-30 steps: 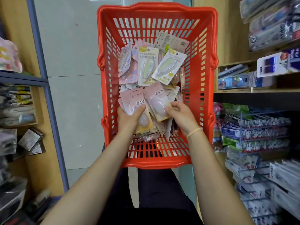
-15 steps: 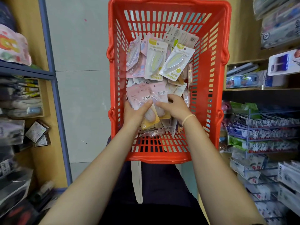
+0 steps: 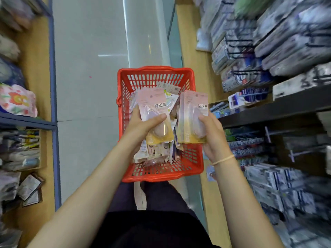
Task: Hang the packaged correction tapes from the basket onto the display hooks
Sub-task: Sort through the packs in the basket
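Observation:
A red plastic basket (image 3: pixel 193 158) stands on the floor in front of me, with several packaged correction tapes (image 3: pixel 157 149) piled inside. My left hand (image 3: pixel 141 127) grips a pink and yellow pack (image 3: pixel 154 106) lifted above the pile, thumb across its front. My right hand (image 3: pixel 213 138) holds a small stack of the same pink packs (image 3: pixel 193 111) upright over the basket's right rim. Display hooks (image 3: pixel 238 56) carrying other packaged goods stick out from the shelving on the right, blurred.
Shelves of stationery line both sides of a narrow aisle. A dark shelf board (image 3: pixel 279 106) juts out at right, with more wire hooks (image 3: pixel 293 154) below it. Left shelving (image 3: pixel 26 122) holds patterned items. Grey floor (image 3: pixel 89 68) lies beyond the basket.
Both hands have risen out of the basket, each carrying pink packs. The view has pulled back and swung toward the right shelving, so the basket looks smaller.

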Demonstrator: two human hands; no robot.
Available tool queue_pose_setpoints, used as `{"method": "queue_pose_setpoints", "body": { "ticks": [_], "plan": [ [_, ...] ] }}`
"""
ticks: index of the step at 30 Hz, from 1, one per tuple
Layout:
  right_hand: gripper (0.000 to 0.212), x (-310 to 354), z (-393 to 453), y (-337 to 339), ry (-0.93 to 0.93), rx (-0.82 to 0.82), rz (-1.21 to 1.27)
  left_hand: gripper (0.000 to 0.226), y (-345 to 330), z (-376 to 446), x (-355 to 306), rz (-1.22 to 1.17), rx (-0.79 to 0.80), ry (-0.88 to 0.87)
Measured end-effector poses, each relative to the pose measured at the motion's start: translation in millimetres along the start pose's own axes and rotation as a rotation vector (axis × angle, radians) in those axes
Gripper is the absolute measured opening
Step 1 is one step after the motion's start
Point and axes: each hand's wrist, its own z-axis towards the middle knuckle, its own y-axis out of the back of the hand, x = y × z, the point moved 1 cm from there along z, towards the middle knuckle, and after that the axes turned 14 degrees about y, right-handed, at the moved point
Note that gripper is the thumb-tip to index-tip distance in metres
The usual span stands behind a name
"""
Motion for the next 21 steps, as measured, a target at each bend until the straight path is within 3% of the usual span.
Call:
{"method": "queue_pose_setpoints", "body": {
  "ticks": [4, 7, 9, 11, 17, 21],
  "plan": [
    [0.032, 67.9, -46.9, -16.1, 0.158, -0.021, 0.058, 0.079, -40.9, -44.6, -40.4, 0.051, 0.19, -0.094],
    [0.049, 99.8, -81.9, -27.9, 0.273, -0.131, 0.062, 0.06, -67.3, -73.4, -68.3, 0.089, 0.331, -0.149],
    [0.047, 116.0, -106.4, -36.7, 0.343, -0.251, 0.073, 0.049, -73.2, -88.5, -81.7, 0.127, 0.393, -0.167],
    [0.039, 125.2, -128.7, -42.4, 0.396, -0.358, 0.069, 0.053, -74.6, -101.4, -88.6, 0.174, 0.457, -0.167],
    [0.034, 141.8, -191.9, -40.8, 0.51, -0.727, 0.013, 0.098, -98.8, -144.6, -82.7, 0.265, 0.706, -0.074],
    [0.046, 151.6, -239.9, -28.5, 0.554, -0.991, 0.062, 0.068, -129.9, -195.5, -61.3, 0.368, 0.984, -0.056]
  ]
}}
